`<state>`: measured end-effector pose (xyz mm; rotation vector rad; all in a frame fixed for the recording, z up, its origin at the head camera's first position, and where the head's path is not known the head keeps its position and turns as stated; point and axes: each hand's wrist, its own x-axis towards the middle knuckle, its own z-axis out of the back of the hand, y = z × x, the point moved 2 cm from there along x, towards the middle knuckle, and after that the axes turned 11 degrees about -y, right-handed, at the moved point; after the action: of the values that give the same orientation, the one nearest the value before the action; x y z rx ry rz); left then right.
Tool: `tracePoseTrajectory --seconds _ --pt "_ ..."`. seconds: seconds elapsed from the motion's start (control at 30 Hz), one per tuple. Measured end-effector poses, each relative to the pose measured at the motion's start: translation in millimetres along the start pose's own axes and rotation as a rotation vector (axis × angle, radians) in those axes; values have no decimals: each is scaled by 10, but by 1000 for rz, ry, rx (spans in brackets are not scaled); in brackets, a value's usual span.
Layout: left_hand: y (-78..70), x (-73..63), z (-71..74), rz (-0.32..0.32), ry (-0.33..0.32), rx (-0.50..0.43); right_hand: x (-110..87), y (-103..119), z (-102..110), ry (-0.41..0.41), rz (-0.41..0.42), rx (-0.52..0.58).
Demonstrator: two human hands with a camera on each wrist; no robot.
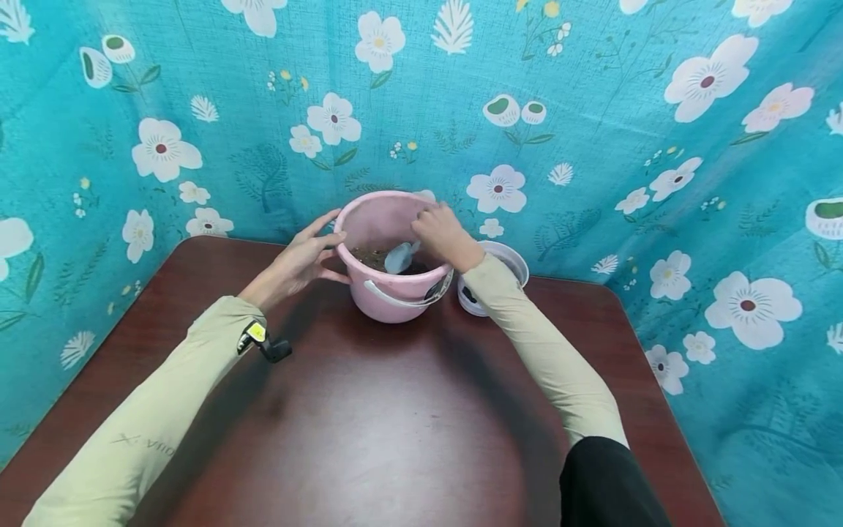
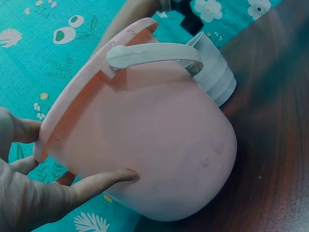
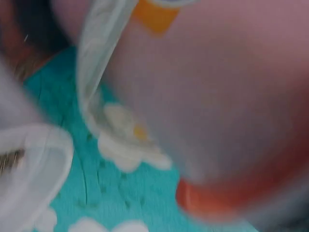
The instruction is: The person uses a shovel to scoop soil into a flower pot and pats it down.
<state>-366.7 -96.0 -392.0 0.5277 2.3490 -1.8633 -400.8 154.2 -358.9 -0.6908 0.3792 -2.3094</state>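
Right hand [image 1: 443, 233]: fingers curled, gripping the handle of a pale blue-grey scoop [image 1: 397, 259] inside the bucket's far-right side. The blade slanted down at the fill; whether it carried a load could not be told. Left hand [image 1: 303, 256]: grasped the pink bucket [image 1: 382, 311] at its left side, fingers at the rim, thumb against the outer wall.

Progress, as judged: scooping in hand, mid-work. Tool was gripped and in the bucket, bucket steadied. Soil remained there, so the job looked unfinished. A little brown matter showed in the neighbouring pot, so some may have been shifted between the two; which way, and how much was left, the views did not settle.

Containers: the bucket stood on the table [image 1: 362, 424] near its back edge. It held dark, crumbly soil [image 1: 369, 256] with paler bits, lying well below the rim. Its white handle [image 2: 154, 53] hung down on the near side. Just right of it stood a white pot [image 2: 212, 77], partly behind the right forearm; the right wrist view, badly blurred, gave only a glimpse of brown material inside, fill level unclear.

Further out: pale sleeves on both arms, a small black device [image 1: 275, 350] at the left wrist, and a teal flowered curtain [image 1: 593, 205] behind the table.
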Motion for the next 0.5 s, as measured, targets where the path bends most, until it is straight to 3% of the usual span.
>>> tracePoseTrajectory --seconds 0.2,0.33,0.5 --pt "0 17 -34 -5 -4 5 74 -8 -51 78 19 36" --pt "-12 9 -46 -43 -8 30 73 -30 -72 121 3 58" --pt "15 -12 -46 -62 -13 54 80 -28 -121 131 -1 109"
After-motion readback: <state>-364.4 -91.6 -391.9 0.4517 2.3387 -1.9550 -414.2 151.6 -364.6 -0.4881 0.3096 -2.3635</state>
